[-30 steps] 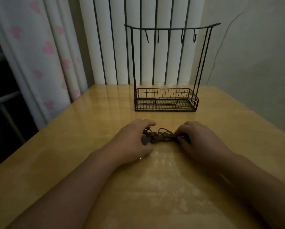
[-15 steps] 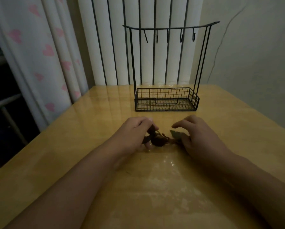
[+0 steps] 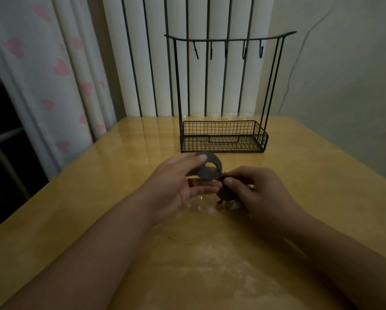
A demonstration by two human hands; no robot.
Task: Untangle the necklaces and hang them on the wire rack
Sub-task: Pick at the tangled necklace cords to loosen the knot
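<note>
My left hand (image 3: pixel 178 182) holds a dark ring-shaped pendant (image 3: pixel 212 167) between thumb and fingers, lifted a little above the table. My right hand (image 3: pixel 254 191) pinches the dark tangled cords (image 3: pixel 226 194) just right of the pendant; the bundle hangs under its fingers and is partly hidden. The black wire rack (image 3: pixel 223 137) stands behind the hands, with a mesh basket at its foot and several bare hooks (image 3: pixel 243 51) on its top bar.
The yellow wooden table (image 3: pixel 120 175) has a glossy top; its left edge runs diagonally beside a white curtain with pink hearts (image 3: pixel 60 68). A white radiator (image 3: pixel 187 74) stands behind the rack and a plain wall (image 3: pixel 344 74) on the right.
Both hands have lifted the tangle off the table. The left hand turned the ring pendant up into view, and the right hand closed in on the cords next to it.
</note>
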